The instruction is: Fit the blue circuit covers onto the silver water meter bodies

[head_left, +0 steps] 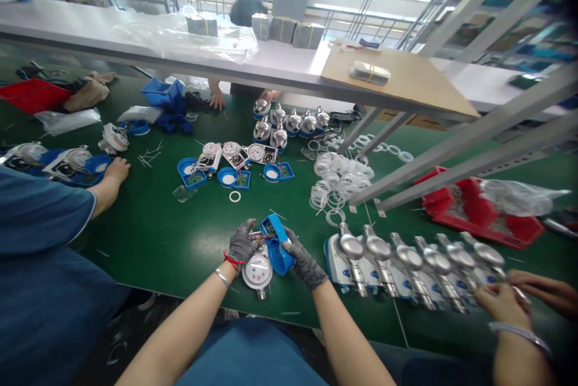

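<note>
Both my hands wear grey knitted gloves. My right hand (303, 258) grips a blue plastic housing (280, 253), tilted up, with a green circuit board in its upper part. Thin wires (259, 236) run from it toward my left hand (244, 244), whose fingers are closed on them. Just below lies a round white meter body (257, 271) with a metal stub, touching or close to the left fingers. Farther up the table are several opened units, with white bodies (232, 154) wired to blue housings (233, 178). One white ring (235, 196) lies below them.
Metal-topped units (409, 262) stand in a row at right, where a co-worker's hands (508, 301) work. White rings (338, 178) pile beside the shelf legs (397, 163). Red bins (478, 211) sit behind. Another person's arm (108, 187) is at left; more hands (217, 97) show across the table.
</note>
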`<control>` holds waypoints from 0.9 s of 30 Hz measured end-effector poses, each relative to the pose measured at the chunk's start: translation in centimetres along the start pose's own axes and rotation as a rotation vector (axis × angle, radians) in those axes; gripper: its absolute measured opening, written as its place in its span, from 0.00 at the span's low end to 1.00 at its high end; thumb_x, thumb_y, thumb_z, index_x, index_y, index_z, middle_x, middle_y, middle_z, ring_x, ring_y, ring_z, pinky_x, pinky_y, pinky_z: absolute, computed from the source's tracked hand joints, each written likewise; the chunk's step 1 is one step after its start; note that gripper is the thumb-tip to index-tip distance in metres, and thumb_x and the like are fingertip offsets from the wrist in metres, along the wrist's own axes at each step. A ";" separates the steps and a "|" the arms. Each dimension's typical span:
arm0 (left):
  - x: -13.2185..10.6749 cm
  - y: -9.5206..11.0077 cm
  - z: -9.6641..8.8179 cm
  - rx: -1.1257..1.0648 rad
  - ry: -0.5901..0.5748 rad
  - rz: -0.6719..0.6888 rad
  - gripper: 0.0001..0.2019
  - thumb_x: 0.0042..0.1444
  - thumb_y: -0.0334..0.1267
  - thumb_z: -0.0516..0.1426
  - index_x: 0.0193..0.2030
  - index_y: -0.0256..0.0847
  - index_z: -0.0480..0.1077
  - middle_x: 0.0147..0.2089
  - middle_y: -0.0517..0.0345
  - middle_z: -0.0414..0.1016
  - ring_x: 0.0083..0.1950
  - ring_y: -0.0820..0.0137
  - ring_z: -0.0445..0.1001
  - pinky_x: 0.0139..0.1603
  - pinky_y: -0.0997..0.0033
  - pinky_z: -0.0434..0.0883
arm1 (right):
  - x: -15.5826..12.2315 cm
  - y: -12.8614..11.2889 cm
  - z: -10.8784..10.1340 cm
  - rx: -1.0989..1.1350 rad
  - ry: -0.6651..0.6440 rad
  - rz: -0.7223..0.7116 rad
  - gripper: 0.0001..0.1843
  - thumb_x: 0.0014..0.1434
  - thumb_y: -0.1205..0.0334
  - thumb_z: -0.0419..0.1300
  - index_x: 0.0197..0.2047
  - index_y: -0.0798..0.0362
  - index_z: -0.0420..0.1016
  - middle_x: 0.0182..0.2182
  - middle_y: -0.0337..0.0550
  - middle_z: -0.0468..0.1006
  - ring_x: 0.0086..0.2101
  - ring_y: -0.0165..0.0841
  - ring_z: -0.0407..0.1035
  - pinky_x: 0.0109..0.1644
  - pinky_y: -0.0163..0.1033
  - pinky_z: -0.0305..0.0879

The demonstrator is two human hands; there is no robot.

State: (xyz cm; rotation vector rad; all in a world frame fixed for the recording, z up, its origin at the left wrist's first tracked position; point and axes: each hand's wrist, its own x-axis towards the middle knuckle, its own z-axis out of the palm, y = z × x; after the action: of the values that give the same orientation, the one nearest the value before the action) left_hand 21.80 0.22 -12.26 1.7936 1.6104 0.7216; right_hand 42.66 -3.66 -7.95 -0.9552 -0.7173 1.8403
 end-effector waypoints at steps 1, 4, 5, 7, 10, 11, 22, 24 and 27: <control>0.3 0.2 -0.7 0.042 -0.027 0.074 0.32 0.50 0.44 0.64 0.62 0.42 0.64 0.60 0.49 0.70 0.59 0.61 0.70 0.63 0.56 0.67 | 0.0 -0.2 0.1 -0.028 -0.007 -0.002 0.37 0.54 0.51 0.66 0.64 0.46 0.61 0.58 0.44 0.71 0.57 0.43 0.65 0.64 0.49 0.57; 1.3 1.1 -3.3 0.218 -0.138 0.305 0.32 0.52 0.48 0.63 0.63 0.42 0.64 0.63 0.49 0.67 0.65 0.57 0.64 0.70 0.51 0.58 | -0.3 -0.4 0.5 -0.062 -0.022 -0.014 0.34 0.55 0.51 0.65 0.63 0.46 0.63 0.58 0.44 0.70 0.58 0.43 0.64 0.64 0.49 0.57; 1.6 1.4 -4.1 0.255 -0.168 0.358 0.31 0.53 0.49 0.62 0.63 0.42 0.65 0.63 0.48 0.67 0.65 0.57 0.64 0.69 0.51 0.58 | -0.3 -0.4 0.7 -0.068 -0.022 -0.015 0.34 0.56 0.51 0.64 0.63 0.46 0.63 0.59 0.44 0.70 0.58 0.43 0.64 0.64 0.49 0.57; 1.9 1.8 -5.3 0.293 -0.200 0.423 0.29 0.55 0.50 0.60 0.62 0.40 0.66 0.63 0.47 0.68 0.64 0.57 0.65 0.67 0.53 0.61 | -0.4 -0.1 0.9 -0.079 -0.011 -0.011 0.33 0.56 0.51 0.64 0.63 0.47 0.63 0.59 0.44 0.69 0.58 0.42 0.64 0.64 0.48 0.57; 2.0 2.0 -6.5 0.322 -0.256 0.508 0.21 0.58 0.50 0.58 0.54 0.41 0.72 0.60 0.49 0.71 0.62 0.60 0.67 0.65 0.56 0.62 | -0.4 0.5 1.1 -0.077 0.007 -0.004 0.35 0.56 0.49 0.64 0.64 0.46 0.62 0.59 0.44 0.70 0.58 0.42 0.65 0.63 0.48 0.58; 1.8 2.0 -6.7 0.338 -0.281 0.534 0.18 0.59 0.49 0.57 0.51 0.42 0.73 0.57 0.50 0.72 0.60 0.62 0.68 0.64 0.57 0.63 | -0.3 0.7 1.1 -0.075 0.015 0.001 0.36 0.55 0.48 0.64 0.64 0.46 0.61 0.58 0.44 0.70 0.57 0.43 0.65 0.63 0.48 0.60; -2.3 -2.0 -4.6 0.309 -0.098 0.377 0.16 0.65 0.43 0.50 0.53 0.42 0.73 0.48 0.51 0.78 0.49 0.65 0.74 0.53 0.63 0.71 | -0.3 0.5 2.5 -0.241 0.101 -0.011 0.39 0.51 0.47 0.65 0.63 0.50 0.61 0.61 0.47 0.67 0.59 0.45 0.62 0.64 0.49 0.57; -2.7 -2.6 -3.7 0.273 -0.071 0.352 0.16 0.66 0.42 0.50 0.53 0.43 0.73 0.49 0.52 0.78 0.50 0.65 0.74 0.55 0.62 0.71 | -0.3 0.8 2.7 -0.273 0.140 -0.018 0.40 0.50 0.46 0.67 0.62 0.50 0.62 0.61 0.48 0.66 0.59 0.46 0.62 0.64 0.50 0.57; -2.8 -2.9 -3.1 0.231 -0.035 0.325 0.15 0.65 0.42 0.51 0.52 0.42 0.74 0.49 0.53 0.78 0.50 0.64 0.74 0.55 0.60 0.71 | -0.3 1.0 3.1 -0.312 0.178 -0.023 0.39 0.48 0.46 0.68 0.61 0.49 0.63 0.61 0.47 0.67 0.59 0.47 0.61 0.64 0.51 0.57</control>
State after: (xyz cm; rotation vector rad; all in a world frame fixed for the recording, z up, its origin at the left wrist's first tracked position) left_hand 17.27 -2.07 -12.35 2.2564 1.4422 0.6623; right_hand 39.67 -4.58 -6.99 -1.2879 -0.9158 1.6260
